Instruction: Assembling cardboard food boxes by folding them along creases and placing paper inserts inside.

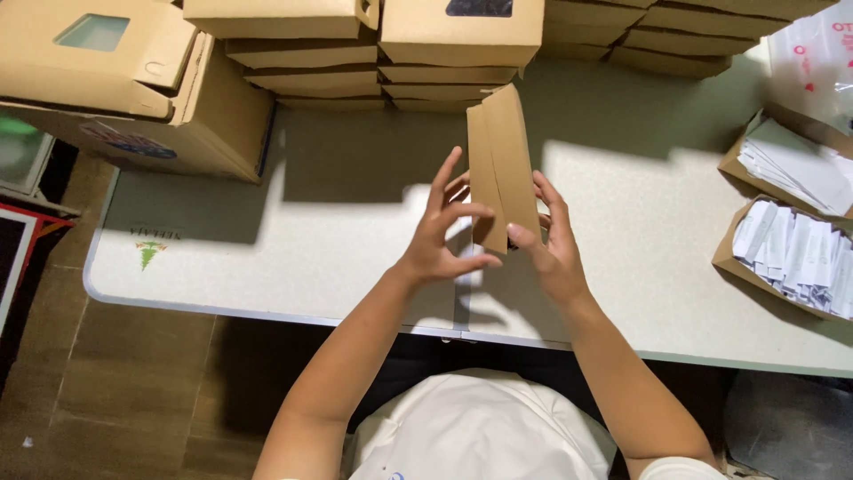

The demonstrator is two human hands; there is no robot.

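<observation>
Flat brown cardboard box blank (503, 164), folded lengthwise, held tilted above table edge btwn both hands.

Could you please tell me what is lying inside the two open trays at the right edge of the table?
Both cardboard trays hold white folded paper slips, loosely stacked. The slips cover the tray floors, so anything underneath stays hidden.
</observation>
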